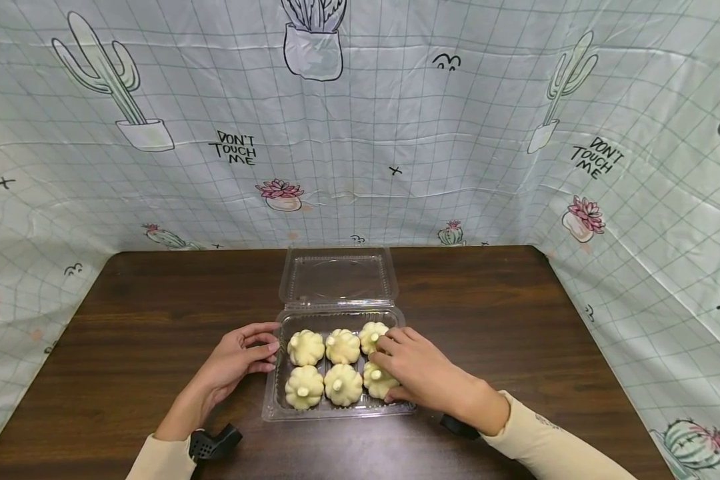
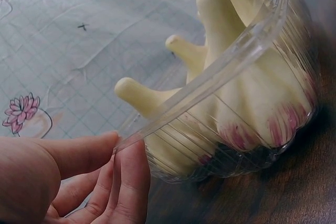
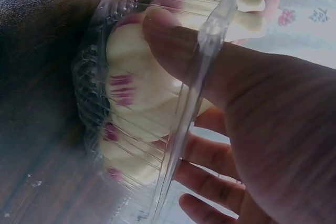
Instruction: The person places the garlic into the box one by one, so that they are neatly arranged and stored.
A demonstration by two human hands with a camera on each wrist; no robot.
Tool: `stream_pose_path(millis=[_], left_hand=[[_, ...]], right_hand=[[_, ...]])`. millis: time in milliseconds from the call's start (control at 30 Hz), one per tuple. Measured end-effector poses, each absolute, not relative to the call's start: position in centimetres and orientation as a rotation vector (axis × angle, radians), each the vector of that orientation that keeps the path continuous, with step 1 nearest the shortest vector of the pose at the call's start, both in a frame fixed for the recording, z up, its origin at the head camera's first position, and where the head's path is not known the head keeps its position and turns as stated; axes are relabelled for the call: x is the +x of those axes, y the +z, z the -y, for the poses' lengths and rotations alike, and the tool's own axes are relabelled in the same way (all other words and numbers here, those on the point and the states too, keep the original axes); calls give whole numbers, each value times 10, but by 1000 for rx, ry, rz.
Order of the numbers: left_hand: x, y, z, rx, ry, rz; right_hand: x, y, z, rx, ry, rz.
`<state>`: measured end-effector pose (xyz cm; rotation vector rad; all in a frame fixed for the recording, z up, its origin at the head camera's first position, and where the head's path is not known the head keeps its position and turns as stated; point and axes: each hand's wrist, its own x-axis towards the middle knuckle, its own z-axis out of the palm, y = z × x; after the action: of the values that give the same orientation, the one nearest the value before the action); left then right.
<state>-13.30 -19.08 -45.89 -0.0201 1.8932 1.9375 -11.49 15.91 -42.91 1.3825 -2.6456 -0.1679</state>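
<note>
A clear plastic clamshell box (image 1: 335, 415) lies open in front of me, holding several pale yellow garlic bulbs (image 1: 343, 385) in two rows, stems up. Pink streaks mark the base of a garlic bulb (image 2: 247, 114) seen through the box wall. At the box's left side, my left hand (image 1: 234, 360) pinches the rim (image 2: 184, 103) between thumb and fingers. My right hand (image 1: 426, 370) reaches over the right edge. Its thumb (image 3: 165, 32) lies against the front right bulb (image 1: 377, 380), and its fingers curl over that bulb, partly hiding it and the rear right bulb (image 1: 372, 333).
The box's hinged lid (image 1: 339, 277) is folded back, lying away from me on the dark wooden table (image 1: 174, 313). A grid-patterned curtain with cactus drawings (image 1: 360, 160) rises behind the table and along both sides. Black wrist straps (image 1: 213, 441) sit at the sleeves.
</note>
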Motion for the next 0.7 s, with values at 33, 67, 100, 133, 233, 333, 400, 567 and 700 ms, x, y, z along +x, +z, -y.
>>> stream_pose_path(millis=[33,67,100,133,233,333,400,567,700], left_hand=[[-133,-459,191,-19,1937,-1891],[-133,-459,190,-19,1937,-1889],[-133,-459,190,-19,1936,-1887],[-133,-458,190,-19,1935,-1887],[-133,-458,189,-18,1929,-1891],[-132,-457,189,-21,1926,-1897],[-132,-457,189,-22,1924,-1900],[-132,-456,188,-23,1922,-1900],[-132,-455,188,-27,1918,-1903]], right_hand=[[-115,-430,-159,1383,-172,2643],[-115,-430,-159,1385,-176,2638],[-115,-430,-159,1384,-181,2632],[-115,-431,-159,1385,-183,2623],[-115,-432,-159,1386,-180,2601],[-115,-432,-159,1385,-181,2592],[-115,-432,-159,1383,-184,2595],[-115,-433,-159,1377,-174,2613],[-115,-433,-159,1369,-174,2632]])
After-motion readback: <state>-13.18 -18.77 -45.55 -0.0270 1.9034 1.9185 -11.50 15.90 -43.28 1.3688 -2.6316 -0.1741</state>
